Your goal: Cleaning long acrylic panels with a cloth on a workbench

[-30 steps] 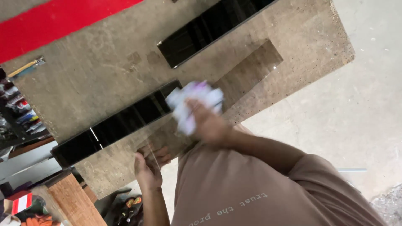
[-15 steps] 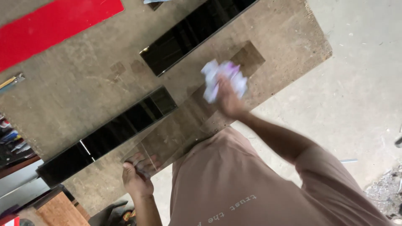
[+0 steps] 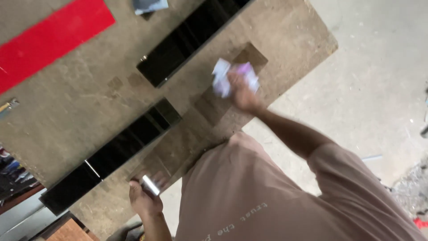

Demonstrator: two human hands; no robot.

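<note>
A long clear glass strip (image 3: 209, 107) lies slantwise on the brown board table (image 3: 80, 102). My right hand (image 3: 240, 91) grips a crumpled white and purple cloth (image 3: 232, 78) and presses it onto the strip near its far end. My left hand (image 3: 143, 198) holds the strip's near end at the table's edge, where a shiny corner shows between the fingers. My right hand and the cloth are blurred.
Two long black glossy strips lie beside the clear one, one at the top (image 3: 191, 35) and one lower left (image 3: 111, 156). A red strip (image 3: 49, 40) lies at the upper left, with a grey scrap (image 3: 149, 5) at the top edge. Concrete floor (image 3: 370, 76) is on the right. Clutter sits at the lower left.
My right hand has slid the cloth along the clear strip towards its far end. My left hand has stayed at the near end.
</note>
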